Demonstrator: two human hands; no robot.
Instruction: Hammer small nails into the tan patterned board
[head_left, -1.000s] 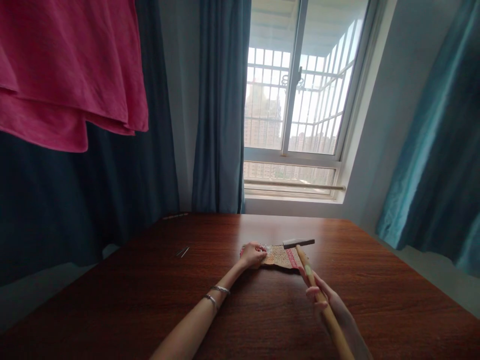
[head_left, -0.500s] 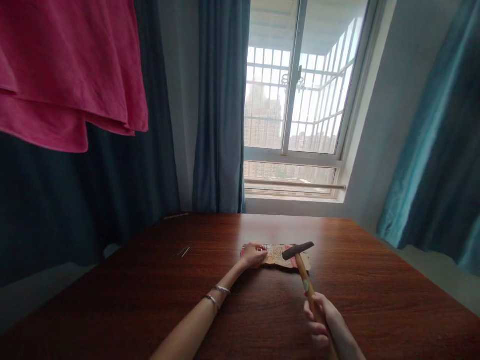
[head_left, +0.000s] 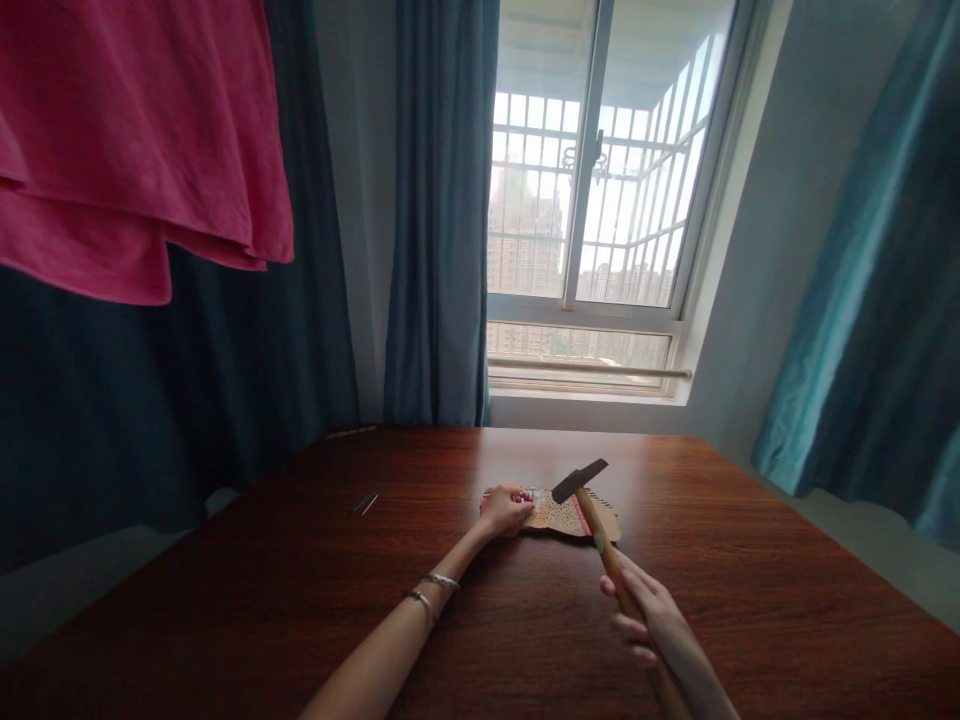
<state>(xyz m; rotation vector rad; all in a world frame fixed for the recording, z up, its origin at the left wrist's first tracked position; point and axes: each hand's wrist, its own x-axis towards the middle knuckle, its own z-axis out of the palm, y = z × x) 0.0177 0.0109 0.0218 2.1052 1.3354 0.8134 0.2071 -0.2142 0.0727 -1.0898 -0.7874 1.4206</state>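
Observation:
My right hand is wrapped round the wooden handle of a hammer, its dark head raised above the right part of a flat piece of patterned cardboard. The cardboard lies on the table and has red and tan areas with many small dark marks. At its left end, my left hand rests with fingers pinched together. Whatever lies between those fingertips is too small to make out. Two bracelets circle the left wrist.
A few thin metal pieces, perhaps nails, lie on the brown wooden table to the left. A pink cloth hangs at upper left. Blue curtains and a barred window stand behind the table.
The hammer and my right hand have moved up and to the left, bringing the head nearer my left hand. The left hand stays in place on the cardboard.

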